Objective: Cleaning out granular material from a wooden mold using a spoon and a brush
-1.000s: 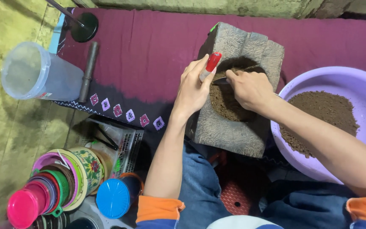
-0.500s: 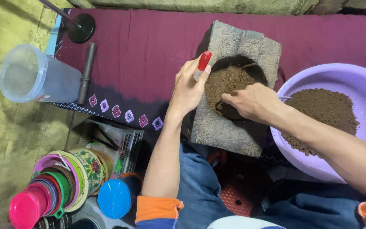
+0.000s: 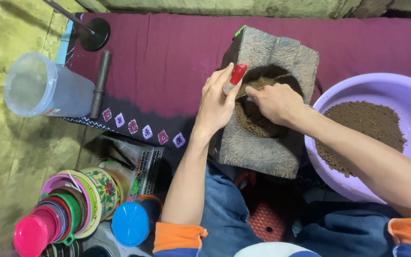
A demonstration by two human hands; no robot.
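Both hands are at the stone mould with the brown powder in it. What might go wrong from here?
1. The right hand is pressing into the brown powder in the stone mould; powder could spill over the rim onto the maroon cloth.
2. The left hand holds a red-handled tool close to the right hand's fingers; a slip might nick them.
3. The mould sits at the cloth's near edge, above the person's lap; hard pressing could tip it.

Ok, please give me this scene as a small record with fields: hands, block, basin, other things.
left hand: left hand holds a red-tipped tool at the block's hollow
right hand: right hand presses into brown powder in the hollow
block: grey carved stone block on maroon cloth
basin: lilac plastic basin holding brown powder, right of the block
other: clear plastic jug; blue round lid
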